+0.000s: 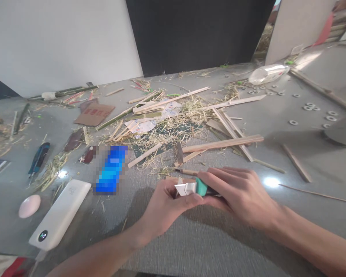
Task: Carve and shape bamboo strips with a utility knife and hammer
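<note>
A utility knife (201, 187) with a green front part and a short silvery blade lies level near the lower middle, its blade toward the left. My right hand (238, 192) is wrapped round its dark handle. My left hand (168, 204) is closed at the blade end, the thumb reaching along below the blade toward the green part. A small piece of pale wood (180, 181) shows partly behind the left fingers; how it is gripped is hidden. Just beyond the hands lies a thin tool or stick with a wooden shaft (190, 172).
Wood strips (223, 143) and shavings (161, 134) cover the table's middle. On the left are a phone (111, 169), a white power bank (62, 213), a pink oval object (29, 206) and a blue-black tool (39, 158). A clear bottle (268, 74) and white rings (310, 105) lie right.
</note>
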Motion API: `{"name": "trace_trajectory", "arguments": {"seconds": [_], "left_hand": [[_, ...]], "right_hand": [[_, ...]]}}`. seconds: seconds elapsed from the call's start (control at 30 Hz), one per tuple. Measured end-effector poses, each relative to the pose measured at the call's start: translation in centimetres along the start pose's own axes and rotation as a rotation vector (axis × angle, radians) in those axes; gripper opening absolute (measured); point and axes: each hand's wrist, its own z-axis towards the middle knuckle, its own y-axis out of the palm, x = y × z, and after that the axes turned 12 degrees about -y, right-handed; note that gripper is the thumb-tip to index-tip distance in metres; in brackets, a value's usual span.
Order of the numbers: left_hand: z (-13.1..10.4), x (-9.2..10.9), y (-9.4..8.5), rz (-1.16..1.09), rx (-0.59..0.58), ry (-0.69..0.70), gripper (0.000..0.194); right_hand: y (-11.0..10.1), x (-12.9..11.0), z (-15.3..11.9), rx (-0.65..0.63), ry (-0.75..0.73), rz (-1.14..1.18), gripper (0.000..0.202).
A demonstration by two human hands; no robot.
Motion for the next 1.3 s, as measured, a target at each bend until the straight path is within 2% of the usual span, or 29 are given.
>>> {"name": "trace_trajectory", "arguments": {"seconds": [0.13, 0.23, 0.3, 0.47, 0.6, 0.7, 0.87, 1.0, 1.07, 1.17, 1.23, 1.3], "left_hand": [[0.0, -0.3, 0.1, 0.051, 0.1, 0.002, 0.059], [-0.1, -0.6, 0.1, 0.125, 0.224, 0.01, 0.068], [-0.1, -0.6, 0.0, 0.137, 0.263, 0.006, 0.068], [0.0, -0.3, -0.5, 0.102, 0.259, -0.042, 0.054], [0.0, -0.5, -0.6, 0.075, 0.19, -0.05, 0.042], [0.0, -0.6, -0.5, 0.056, 0.136, -0.034, 0.039], [-0.3, -0.3, -0.3, 0.15, 0.15, -0.012, 0.05], [-0.5, 0.4, -0.1, 0.269, 0.239, 0.041, 0.064], [-0.5, 0.6, 0.0, 0.362, 0.261, 0.034, 0.06], [-0.3, 0.6, 0.3, 0.575, 0.273, 0.036, 0.031], [-0.2, 0.4, 0.7, 0.663, 0.241, 0.037, 0.04], [-0.3, 0.5, 1.0, 0.682, 0.17, 0.043, 0.053]], "right_hand": [[0.0, -0.4, 0.0, 0.016, 0.026, -0.133, 0.038], [-0.1, -0.6, -0.1, 0.03, 0.13, -0.225, 0.032], [-0.2, -0.4, -0.2, 0.037, 0.186, -0.219, 0.032], [-0.3, 0.3, -0.3, 0.044, 0.106, -0.067, 0.038], [-0.3, 0.2, -0.2, 0.028, 0.032, -0.002, 0.039], [-0.3, 0.1, -0.2, 0.018, 0.021, 0.002, 0.04], [-0.5, 0.2, -0.4, 0.006, 0.015, -0.035, 0.037], [-0.8, 0.0, -0.4, 0.113, 0.163, -0.154, 0.03], [-0.8, -0.4, -0.1, 0.147, 0.251, -0.011, 0.036], [-0.4, -1.3, 0.6, 0.076, 0.378, 0.433, 0.044], [-0.1, -1.8, 1.1, 0.022, 0.461, 0.646, 0.041], [0.1, -1.9, 1.2, 0.013, 0.516, 0.731, 0.036]]}}
